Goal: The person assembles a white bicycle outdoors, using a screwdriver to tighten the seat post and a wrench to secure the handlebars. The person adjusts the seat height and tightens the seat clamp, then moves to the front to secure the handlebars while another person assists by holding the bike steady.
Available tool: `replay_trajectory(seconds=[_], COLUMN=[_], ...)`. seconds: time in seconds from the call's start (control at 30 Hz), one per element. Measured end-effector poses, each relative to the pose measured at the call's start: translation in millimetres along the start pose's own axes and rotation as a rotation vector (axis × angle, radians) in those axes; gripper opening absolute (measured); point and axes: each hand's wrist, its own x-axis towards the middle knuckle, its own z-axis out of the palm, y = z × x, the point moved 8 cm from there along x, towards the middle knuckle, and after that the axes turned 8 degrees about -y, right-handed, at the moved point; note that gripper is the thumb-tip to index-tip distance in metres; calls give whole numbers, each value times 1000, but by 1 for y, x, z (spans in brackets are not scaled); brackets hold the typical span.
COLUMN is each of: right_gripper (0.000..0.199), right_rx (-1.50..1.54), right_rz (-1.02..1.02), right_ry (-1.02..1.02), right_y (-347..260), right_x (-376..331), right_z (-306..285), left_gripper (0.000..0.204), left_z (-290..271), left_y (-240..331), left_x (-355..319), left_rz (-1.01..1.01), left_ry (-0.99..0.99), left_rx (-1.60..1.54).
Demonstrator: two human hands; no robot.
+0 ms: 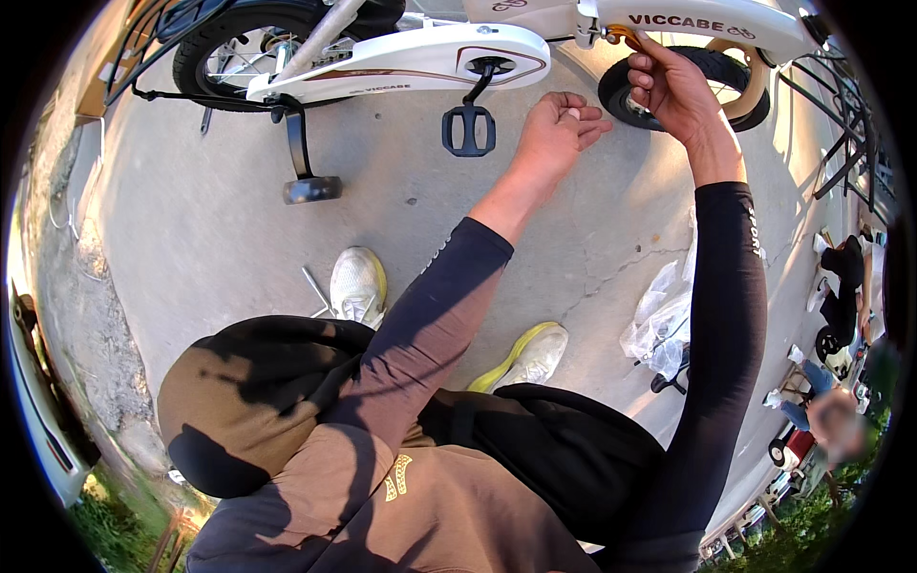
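A white bicycle (411,65) is seen at the far side on grey paving, its far parts cut off by the view. The rear wheel (194,69) is placed left, the front wheel (611,94) right. A black pedal (469,131) is set below the white chain guard; a black stabiliser wheel (312,189) is mounted near left. An orange part (626,36) is noted at the frame joint; its form is apparently partly hidden.

Brown shirt (478,506), dark lettered sleeves (728,306)
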Motion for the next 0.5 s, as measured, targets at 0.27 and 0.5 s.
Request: replay_trajectory(seconds=[0.27,0.5], right_gripper=[41,36], right_rx=[-1002,-1417], right_rz=[-508,-451], right_ry=[316,427], right_y=[-20,-38], right_x=[-25,-12], right_z=[16,6], left_gripper=[28,28], left_z=[-15,-15], left_y=[31,33], left_x=[-1,-7], left_rz=[91,40], left_ry=[17,43], left_rx=[142,218])
